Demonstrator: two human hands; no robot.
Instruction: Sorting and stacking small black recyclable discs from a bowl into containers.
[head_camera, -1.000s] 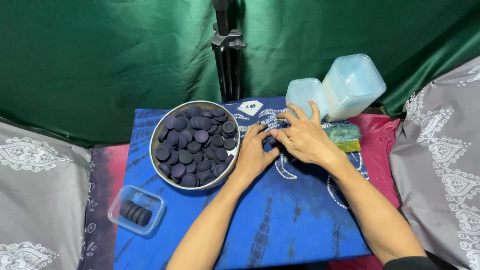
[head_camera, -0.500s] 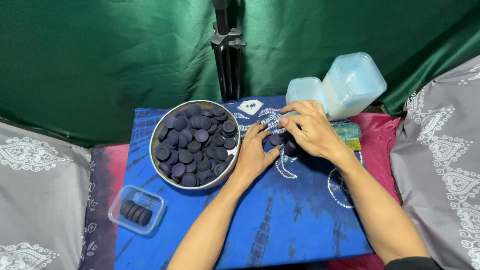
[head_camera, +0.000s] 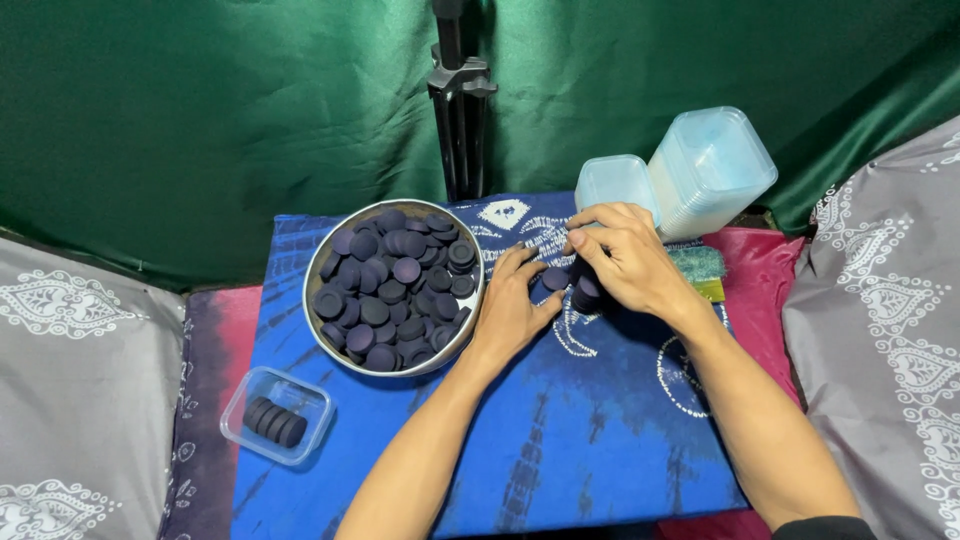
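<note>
Here both hands meet on the blue cloth (head_camera: 560, 430) beside the round tin (head_camera: 318, 330), right hand (head_camera: 625, 262) seemingly pinching a short stack of dark discs (head_camera: 583, 293), left hand (head_camera: 512, 305) spread open touching one.

Matt dark discs (head_camera: 585, 290); metal bowl (head_camera: 318, 328)

The discs (head_camera: 395, 290) heaped in the silver-grey metal bowl (head_camera: 316, 322) are a dark purple verging on navy, and so are the few discs stacked (head_camera: 585, 293) by the hands and the row (head_camera: 274, 421) lying in the clear plastic box (head_camera: 240, 413). The cloth (head_camera: 560, 430) under them is bright blue tie-dye with darker streaks and white drawn figures, edged by magenta fabric (head_camera: 760, 270). Behind hangs a glossy dark green curtain (head_camera: 200, 110); the stacked tubs (head_camera: 700, 170) are frosted pale blue, and the cushions (head_camera: 80, 370) at both sides are grey with white paisley print.
</note>
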